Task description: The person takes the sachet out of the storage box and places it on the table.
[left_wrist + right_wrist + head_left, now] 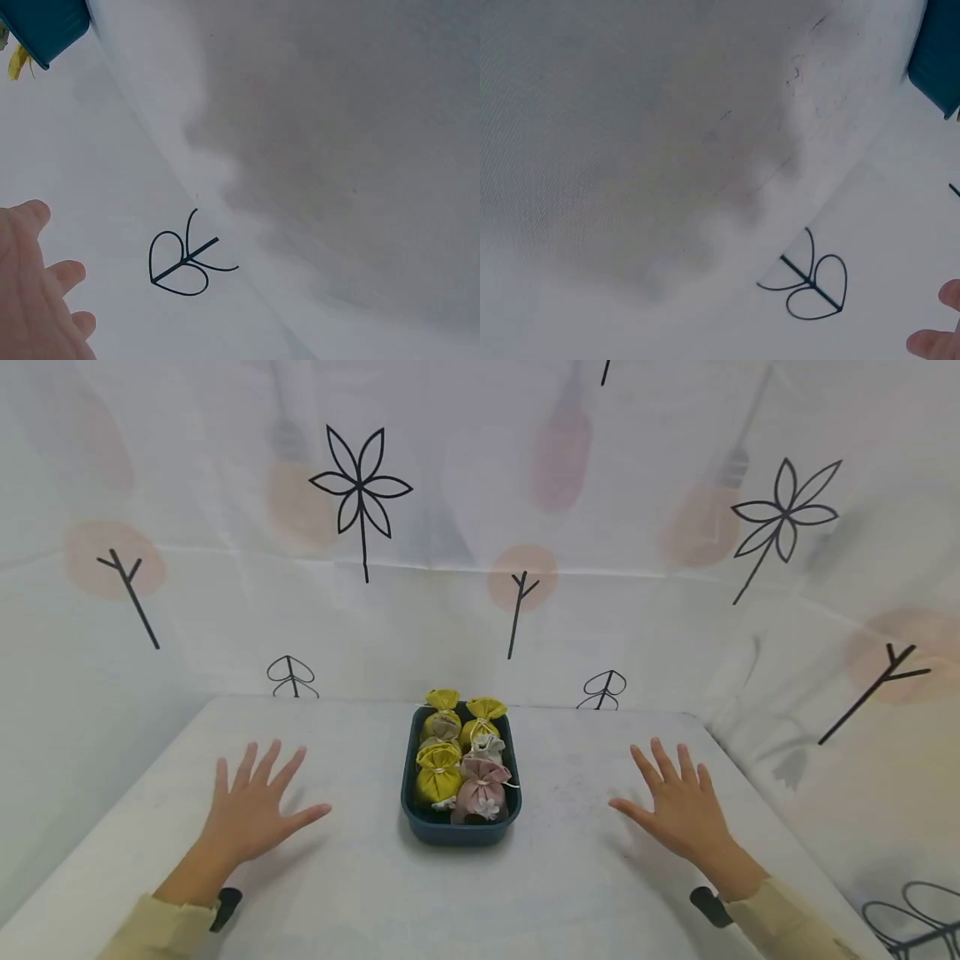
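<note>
A dark teal plastic bin (459, 835) stands on the white table, filled with several small drawstring pouches. Yellow pouches (438, 781) show at its left and back. A pink pouch (480, 789) with a white flower lies at the front right, a whitish one (486, 747) behind it. My left hand (251, 814) is spread above the table to the left of the bin, holding nothing. On the other side, my right hand (678, 810) is likewise spread and apart from the bin. Both wrist views catch only a corner of the bin (52, 30) and some fingertips.
The white tabletop (360, 893) extends around the bin on both sides. Behind it hangs a pale cloth backdrop (435, 627) printed with black plant outlines and faint pink blobs. Cloth also borders the table at left and right.
</note>
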{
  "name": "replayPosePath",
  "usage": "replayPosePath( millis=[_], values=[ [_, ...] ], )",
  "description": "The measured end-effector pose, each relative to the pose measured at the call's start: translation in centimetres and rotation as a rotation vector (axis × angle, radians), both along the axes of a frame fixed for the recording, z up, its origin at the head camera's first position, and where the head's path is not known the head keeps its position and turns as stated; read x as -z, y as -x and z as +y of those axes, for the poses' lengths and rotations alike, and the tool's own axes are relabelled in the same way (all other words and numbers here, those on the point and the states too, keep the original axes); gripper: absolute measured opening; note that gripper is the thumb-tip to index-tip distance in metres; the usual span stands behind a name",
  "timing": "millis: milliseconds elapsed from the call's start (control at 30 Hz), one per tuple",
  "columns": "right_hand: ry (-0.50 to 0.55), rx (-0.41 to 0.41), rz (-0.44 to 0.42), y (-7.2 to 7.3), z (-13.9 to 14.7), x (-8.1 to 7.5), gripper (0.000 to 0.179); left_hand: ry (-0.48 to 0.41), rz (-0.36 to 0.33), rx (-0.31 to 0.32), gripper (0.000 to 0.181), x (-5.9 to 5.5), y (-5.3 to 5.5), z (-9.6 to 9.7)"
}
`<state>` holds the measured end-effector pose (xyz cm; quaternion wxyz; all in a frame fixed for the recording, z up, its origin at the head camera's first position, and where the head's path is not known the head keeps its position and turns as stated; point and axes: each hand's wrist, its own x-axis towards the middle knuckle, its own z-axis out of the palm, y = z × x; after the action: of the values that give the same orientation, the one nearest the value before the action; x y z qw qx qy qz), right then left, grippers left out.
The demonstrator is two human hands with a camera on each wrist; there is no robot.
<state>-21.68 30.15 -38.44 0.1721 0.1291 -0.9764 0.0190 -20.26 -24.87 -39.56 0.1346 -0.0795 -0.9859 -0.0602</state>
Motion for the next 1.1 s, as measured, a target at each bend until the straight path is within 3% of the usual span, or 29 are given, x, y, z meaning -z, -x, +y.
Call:
replayPosePath(
  millis=[367,700,1100],
  values=[
    [0.045,-0.019,-0.008,0.3,-1.5,-0.1,0.087,-0.084,0.036,0.012,0.102,-0.6,1.0,1.9],
    [0.107,-0.023,-0.067,0.3,-3.1,-0.7,0.086,-0.18,-0.015,0.016,0.115,-1.3,1.9,4.0],
    [0.168,-0.05,-0.061,0.5,-4.9,-0.7,0.085,-0.305,-0.062,0.063,0.11,-1.4,3.0,7.1]
  ],
)
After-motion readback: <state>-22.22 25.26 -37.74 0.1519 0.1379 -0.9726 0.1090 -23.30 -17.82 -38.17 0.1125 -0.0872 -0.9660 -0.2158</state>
